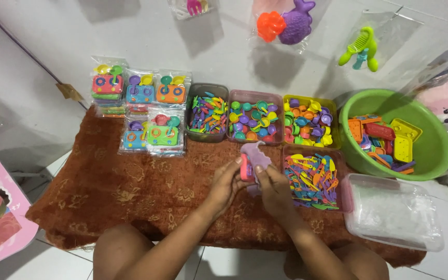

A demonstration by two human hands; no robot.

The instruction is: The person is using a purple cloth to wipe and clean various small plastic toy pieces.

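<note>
Trays and basin beyond hands

both forearms come into view bare from the lower edge, with no sleeve, cuff, watch, bracelet or ring showing on them. the left hand and the right hand are ungloved, with short plain nails, as far as the small view lets one tell. below the arms, two rounded bare knees show at the bottom edge, one on each side, with no trouser leg or hem over them. no clothing of any kind is in view, nor any mark or tattoo on what shows.
</note>
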